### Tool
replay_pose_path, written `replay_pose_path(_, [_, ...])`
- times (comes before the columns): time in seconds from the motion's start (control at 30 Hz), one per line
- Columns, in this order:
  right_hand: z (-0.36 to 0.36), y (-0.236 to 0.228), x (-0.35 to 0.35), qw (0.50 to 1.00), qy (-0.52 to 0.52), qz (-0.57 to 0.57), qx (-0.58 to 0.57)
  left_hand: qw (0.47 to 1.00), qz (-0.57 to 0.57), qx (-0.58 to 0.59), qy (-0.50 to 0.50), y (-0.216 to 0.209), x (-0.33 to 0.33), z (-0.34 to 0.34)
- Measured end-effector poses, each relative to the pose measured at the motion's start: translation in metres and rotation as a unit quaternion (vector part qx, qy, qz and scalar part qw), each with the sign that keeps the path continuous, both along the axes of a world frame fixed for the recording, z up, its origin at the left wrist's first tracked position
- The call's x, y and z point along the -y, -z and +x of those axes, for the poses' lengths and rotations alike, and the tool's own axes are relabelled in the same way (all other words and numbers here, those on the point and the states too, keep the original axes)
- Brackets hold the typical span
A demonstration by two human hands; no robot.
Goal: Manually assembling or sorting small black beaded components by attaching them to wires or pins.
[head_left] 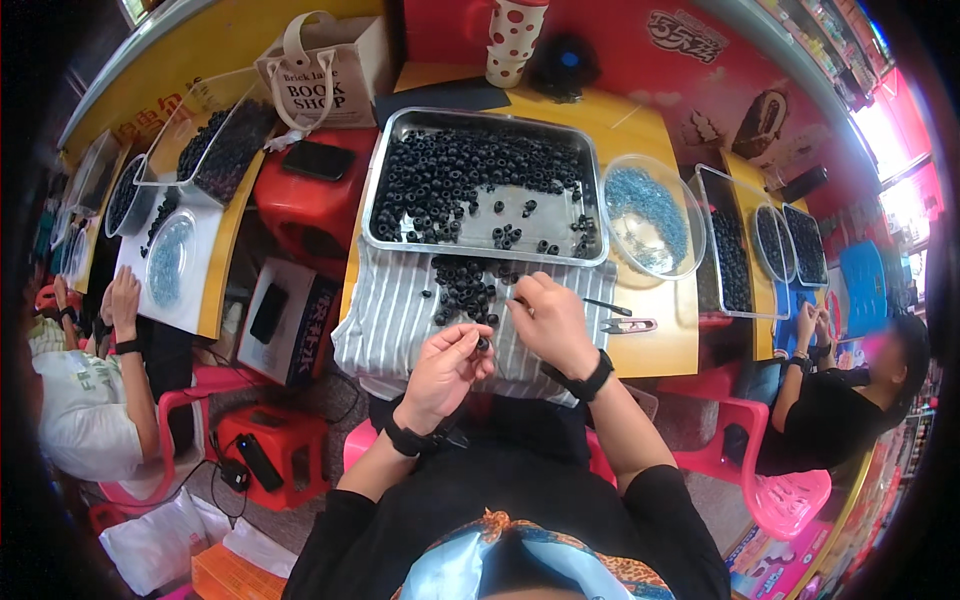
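My left hand (447, 375) pinches a small black ring-like piece (483, 343) between thumb and fingertips, above a grey-and-white striped cloth (385, 310). Close by on the right, my right hand (553, 322) has its fingers drawn together; whatever they hold is too small to make out. A thin dark stick-like tool (608, 307) juts out beside that hand, and whether it is held or lying there I cannot tell. Between my hands and the metal tray (480, 250), a heap of black ring-like pieces (465, 287) lies on the cloth. Many more fill the tray.
Right of the tray is a clear bowl (697, 235) of light-blue bits, with thread snips (628, 325) below. A spotted cup (515, 45) stands behind. Leftward, a phone (318, 160) and canvas bag (335, 75) rest on a red stool. People work at both sides.
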State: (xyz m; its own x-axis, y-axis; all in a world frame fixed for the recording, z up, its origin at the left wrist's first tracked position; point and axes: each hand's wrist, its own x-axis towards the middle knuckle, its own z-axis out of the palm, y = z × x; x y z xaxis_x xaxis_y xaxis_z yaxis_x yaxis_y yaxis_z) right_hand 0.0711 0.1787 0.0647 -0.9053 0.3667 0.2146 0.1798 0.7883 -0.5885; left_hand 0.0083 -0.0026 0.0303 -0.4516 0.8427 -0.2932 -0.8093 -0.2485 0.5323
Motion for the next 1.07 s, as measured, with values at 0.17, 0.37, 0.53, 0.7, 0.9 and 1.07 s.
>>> replay_pose_path(0.17, [0.029, -0.003, 0.003, 0.979, -0.008, -0.194, -0.066, 1.0, -0.008, -0.015, -0.005, 0.002, -0.009, 0.003])
replay_pose_path(0.37, [0.049, 0.01, 0.018, 0.933, 0.01, -0.348, -0.09, 1.0, 0.011, 0.012, 0.004, 0.004, -0.016, 0.008])
replay_pose_path(0.53, [0.053, 0.02, 0.004, 0.999, 0.021, -0.037, 0.004, 1.0, -0.002, -0.01, -0.003, 0.006, -0.015, 0.009])
replay_pose_path(0.7, [0.053, 0.005, -0.001, 0.994, 0.01, -0.108, -0.013, 1.0, -0.002, -0.02, 0.007, 0.004, -0.015, 0.011])
replay_pose_path(0.9, [0.067, -0.013, -0.084, 0.984, 0.125, -0.074, -0.101, 0.999, -0.012, -0.019, 0.038, 0.008, -0.01, 0.007])
replay_pose_path(1.07, [0.085, -0.017, -0.193, 0.965, 0.194, 0.097, 0.146, 0.998, -0.019, -0.041, 0.042, 0.008, -0.014, 0.009])
